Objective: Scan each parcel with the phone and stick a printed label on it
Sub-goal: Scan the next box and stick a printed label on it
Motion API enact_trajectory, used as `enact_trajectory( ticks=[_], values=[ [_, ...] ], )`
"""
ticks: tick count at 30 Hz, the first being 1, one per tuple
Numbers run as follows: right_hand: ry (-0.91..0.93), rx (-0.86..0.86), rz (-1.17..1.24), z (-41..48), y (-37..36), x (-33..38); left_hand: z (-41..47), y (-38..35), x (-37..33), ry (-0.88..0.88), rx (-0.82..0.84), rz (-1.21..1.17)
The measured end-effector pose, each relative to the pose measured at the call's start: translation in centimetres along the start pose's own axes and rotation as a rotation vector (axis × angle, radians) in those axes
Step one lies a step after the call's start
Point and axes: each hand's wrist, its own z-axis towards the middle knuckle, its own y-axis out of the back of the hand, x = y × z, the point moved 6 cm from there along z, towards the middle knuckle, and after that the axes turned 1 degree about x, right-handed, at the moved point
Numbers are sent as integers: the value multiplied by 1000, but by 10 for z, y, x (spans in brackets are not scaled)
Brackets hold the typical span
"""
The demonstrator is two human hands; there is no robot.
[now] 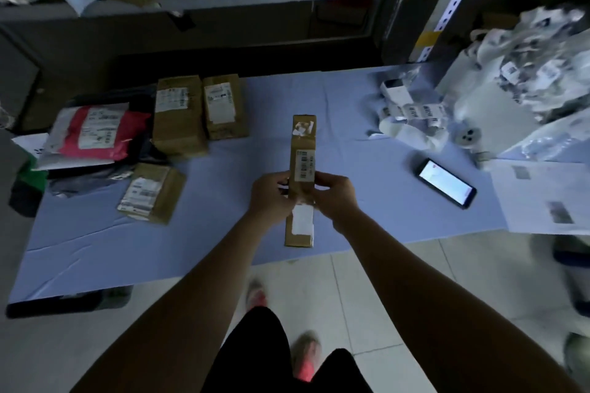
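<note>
Blue table (351, 105): three brown boxes (178, 118), one phone (445, 183); left hand (271, 198), right hand (336, 198) fingers (322, 180) clamp fourth box (303, 150).

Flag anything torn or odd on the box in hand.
The long box, gripped by the left hand and right hand, carries ragged white label scraps at its far end, as if torn off. Its barcode label looks intact.

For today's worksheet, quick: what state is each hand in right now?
Left hand: holds the box by its left side.
Right hand: holds the box by its right side.
</note>
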Motion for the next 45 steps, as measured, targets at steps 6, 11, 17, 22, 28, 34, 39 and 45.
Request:
enact_trajectory(
  ticks=[6, 11, 17, 22, 28, 34, 39, 45],
  values=[
    [-27, -56, -73, 37, 90, -14, 47, -88, -27, 37, 59, -123],
    [-86, -72, -118, 71, 129, -30, 87, -135, -27, 63, 83, -143],
    [-128, -4, -161, 95, 139, -45, 98, -160, -17, 165, 57, -160],
    [-125, 105, -202, 104, 150, -52, 96, -167, -17, 213, -79, -140],
    [162, -20, -720, 116, 232, -37, 87, -177, -7, 435, -64, -96],
    [67, 113, -1149, 133, 290, -70, 79, -189, -20, 479, -176, -70],
    [127, 145, -1088, 135, 298, -80, 76, -194, -28, 509, -162, -24],
    [81, 190, -1103, 138, 299, -81, 66, -182, -18, 521, -185, -70]
  ],
)
